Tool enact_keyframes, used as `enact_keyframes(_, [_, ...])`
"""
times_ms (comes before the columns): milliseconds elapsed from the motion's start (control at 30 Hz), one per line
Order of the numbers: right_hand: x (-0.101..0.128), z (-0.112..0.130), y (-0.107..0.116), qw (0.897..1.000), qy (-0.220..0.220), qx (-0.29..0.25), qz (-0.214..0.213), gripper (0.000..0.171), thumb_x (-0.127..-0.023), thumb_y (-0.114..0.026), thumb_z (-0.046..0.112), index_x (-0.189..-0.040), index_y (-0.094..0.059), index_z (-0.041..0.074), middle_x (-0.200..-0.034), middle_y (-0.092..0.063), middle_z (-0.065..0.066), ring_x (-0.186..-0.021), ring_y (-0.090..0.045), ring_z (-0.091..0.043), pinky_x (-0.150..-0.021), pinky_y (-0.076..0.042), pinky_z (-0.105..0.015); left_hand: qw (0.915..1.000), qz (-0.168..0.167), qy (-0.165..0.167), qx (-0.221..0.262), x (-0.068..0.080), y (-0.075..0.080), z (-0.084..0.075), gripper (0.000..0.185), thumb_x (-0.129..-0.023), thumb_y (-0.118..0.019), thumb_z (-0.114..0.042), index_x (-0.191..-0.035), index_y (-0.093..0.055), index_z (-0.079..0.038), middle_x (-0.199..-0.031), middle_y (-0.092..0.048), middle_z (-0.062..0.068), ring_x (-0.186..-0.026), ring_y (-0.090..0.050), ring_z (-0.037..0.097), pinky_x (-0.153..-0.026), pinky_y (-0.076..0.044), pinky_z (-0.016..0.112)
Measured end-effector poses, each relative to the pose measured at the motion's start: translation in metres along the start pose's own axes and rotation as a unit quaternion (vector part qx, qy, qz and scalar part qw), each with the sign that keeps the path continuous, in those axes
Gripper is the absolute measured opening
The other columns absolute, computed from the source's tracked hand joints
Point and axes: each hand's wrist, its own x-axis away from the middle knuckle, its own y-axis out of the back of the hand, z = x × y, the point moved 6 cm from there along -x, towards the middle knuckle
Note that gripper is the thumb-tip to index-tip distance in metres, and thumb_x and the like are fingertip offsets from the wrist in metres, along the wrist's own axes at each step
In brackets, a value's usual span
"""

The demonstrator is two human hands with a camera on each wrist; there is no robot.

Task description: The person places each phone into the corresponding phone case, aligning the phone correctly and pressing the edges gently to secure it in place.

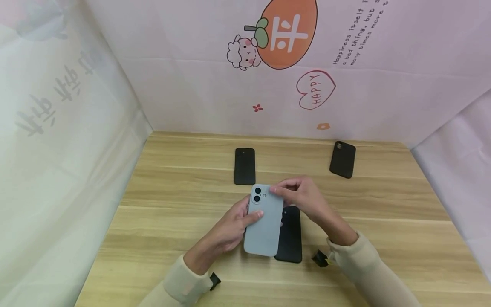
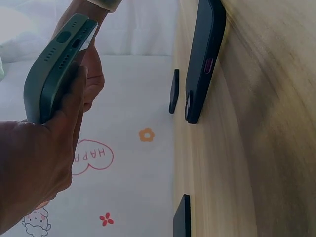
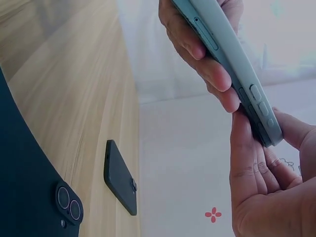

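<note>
A pale grey-blue rectangular phone in its soft case [image 1: 264,221] was held above the wooden desk [image 1: 172,213]; its side was gripped by the left hand [image 1: 230,230], its top corner pinched by the right hand [image 1: 303,196]; it was judged light, stiff, slippery-edged; long edges best gripped.

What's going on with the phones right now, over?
Left hand grips the pale blue cased phone off the table. Right hand pinches its camera end. Black phone lies directly beneath; two black cases farther back, clear.

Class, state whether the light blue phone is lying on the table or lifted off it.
Lifted: both hands hold the light blue phone above the table, over a black phone.
</note>
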Motion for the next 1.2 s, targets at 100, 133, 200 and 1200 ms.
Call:
enact_keyframes(100, [0.000,0.000,0.000,1.000,-0.001,-0.006,0.005,0.027,-0.100,-0.076,0.020,-0.110,-0.079,-0.005,-0.099,-0.080,-0.015,-0.077,-0.075,-0.022,-0.073,-0.066,-0.036,1.0000,0.004,0.000,0.002,0.000,-0.001,-0.001,0.051,-0.114,-0.045,-0.008,-0.163,-0.031,-0.011,-0.149,-0.059,0.020,-0.127,-0.066,0.038,-0.113,-0.049,0.056])
enact_keyframes(133, [0.000,-0.001,0.001,1.000,-0.002,-0.007,0.005,0.027,-0.100,-0.076,0.020,-0.109,-0.079,-0.005,-0.098,-0.080,-0.015,-0.077,-0.075,-0.022,-0.072,-0.066,-0.035,1.0000,0.006,0.000,0.005,0.001,-0.001,-0.001,0.052,-0.114,-0.045,-0.008,-0.163,-0.031,-0.011,-0.149,-0.059,0.020,-0.128,-0.066,0.039,-0.113,-0.049,0.056])
enact_keyframes(200, [0.001,-0.001,0.001,1.000,0.003,-0.006,0.007,0.026,-0.100,-0.076,0.019,-0.108,-0.079,-0.005,-0.097,-0.080,-0.014,-0.076,-0.075,-0.022,-0.071,-0.066,-0.035,0.9999,0.010,0.000,0.009,0.001,-0.002,-0.001,0.052,-0.114,-0.045,-0.008,-0.163,-0.030,-0.011,-0.149,-0.059,0.021,-0.128,-0.066,0.039,-0.112,-0.049,0.055])
enact_keyframes(1200, [0.010,0.007,0.004,1.000,0.023,0.004,-0.017,0.018,-0.099,-0.076,0.013,-0.102,-0.080,-0.005,-0.099,-0.078,-0.015,-0.077,-0.073,-0.021,-0.074,-0.066,-0.045,0.9843,-0.034,-0.016,-0.173,0.004,0.015,-0.012,0.034,-0.109,-0.061,-0.017,-0.140,-0.064,-0.001,-0.123,-0.076,0.013,-0.111,-0.073,0.023,-0.096,-0.061,0.047])
